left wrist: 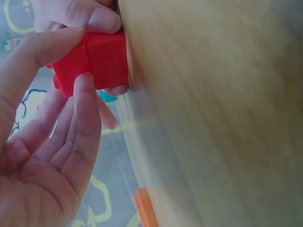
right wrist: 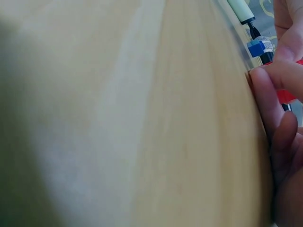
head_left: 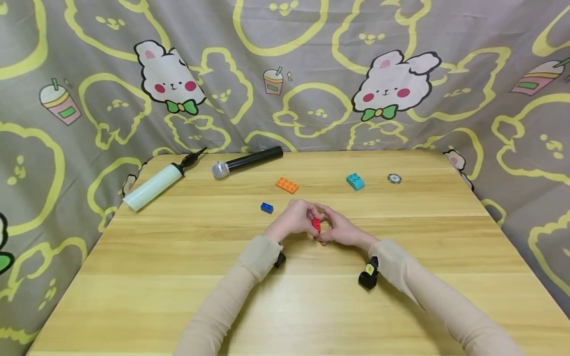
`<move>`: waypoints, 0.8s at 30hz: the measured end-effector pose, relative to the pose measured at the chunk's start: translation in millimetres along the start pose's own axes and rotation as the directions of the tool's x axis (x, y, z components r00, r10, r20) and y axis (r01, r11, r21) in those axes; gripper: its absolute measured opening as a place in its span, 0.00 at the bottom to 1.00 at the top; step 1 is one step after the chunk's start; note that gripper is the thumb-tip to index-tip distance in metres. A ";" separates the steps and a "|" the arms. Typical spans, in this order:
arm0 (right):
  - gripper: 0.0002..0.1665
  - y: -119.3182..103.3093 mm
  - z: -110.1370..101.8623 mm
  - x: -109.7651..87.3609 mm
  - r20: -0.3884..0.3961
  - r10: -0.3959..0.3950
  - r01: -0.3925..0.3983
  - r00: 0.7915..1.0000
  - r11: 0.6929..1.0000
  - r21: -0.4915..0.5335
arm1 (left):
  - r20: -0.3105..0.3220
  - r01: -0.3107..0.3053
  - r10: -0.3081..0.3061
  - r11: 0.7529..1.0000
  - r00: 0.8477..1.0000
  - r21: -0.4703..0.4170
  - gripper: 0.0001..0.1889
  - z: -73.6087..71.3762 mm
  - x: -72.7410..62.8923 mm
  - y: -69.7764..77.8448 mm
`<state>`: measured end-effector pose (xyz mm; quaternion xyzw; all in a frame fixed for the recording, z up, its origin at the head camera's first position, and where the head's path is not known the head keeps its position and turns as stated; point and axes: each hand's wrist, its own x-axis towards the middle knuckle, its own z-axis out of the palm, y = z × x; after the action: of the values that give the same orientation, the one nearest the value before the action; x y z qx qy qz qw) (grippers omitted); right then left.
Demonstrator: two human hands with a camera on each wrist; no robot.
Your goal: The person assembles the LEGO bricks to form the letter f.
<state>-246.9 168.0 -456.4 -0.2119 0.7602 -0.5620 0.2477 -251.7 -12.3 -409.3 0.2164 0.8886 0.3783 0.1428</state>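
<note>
Both hands meet near the middle of the table around red toy building bricks [head_left: 316,224]. In the left wrist view the red piece [left wrist: 106,56] shows a seam across it, like two bricks stacked, with studs at one end. My left hand [head_left: 297,217] pinches the studded part between thumb and fingers. My right hand [head_left: 340,228] grips the other part, close to the tabletop, with its thumb [left wrist: 105,20] on one side and a fingertip on the opposite side. Fingers hide most of the red piece in the right wrist view.
Beyond the hands lie a blue brick [head_left: 266,207], an orange brick [head_left: 287,185], a teal curved brick [head_left: 355,181] and a round chip [head_left: 394,178]. A microphone [head_left: 254,159] and a pale hand pump [head_left: 156,187] lie at the back left. A patterned curtain [head_left: 311,74] borders the table.
</note>
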 end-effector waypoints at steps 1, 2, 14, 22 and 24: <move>0.56 -0.2 -0.5 -0.5 -0.002 -0.002 0.002 1.000 1.000 -0.001 | 0.001 -0.001 0.001 1.000 1.000 0.000 0.13 0.0 0.5 0.7; 0.56 -0.3 -1.0 -1.1 -0.007 -0.002 0.002 1.000 1.000 -0.002 | 0.004 -0.002 0.002 1.000 1.000 0.003 0.13 0.0 0.9 1.4; 0.58 -3.6 3.0 -0.6 -0.063 0.003 -0.003 0.998 1.000 0.002 | 0.033 -0.040 0.038 0.997 0.999 0.067 0.17 -5.7 0.4 1.0; 0.56 -2.4 4.8 -2.7 -0.056 0.011 -0.010 0.998 1.000 0.002 | 0.048 -0.070 0.074 0.993 0.996 -0.097 0.30 -33.3 -2.8 0.7; 0.57 -2.9 4.2 -2.9 -0.062 0.016 -0.016 0.998 1.000 -0.008 | -0.008 -0.078 0.077 0.988 0.997 -0.134 0.31 -47.1 -0.9 0.4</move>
<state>-241.9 165.8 -454.3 -0.1893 0.7714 -0.5632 0.2277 -270.4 -41.2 -377.2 0.2403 0.8523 0.4427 0.1412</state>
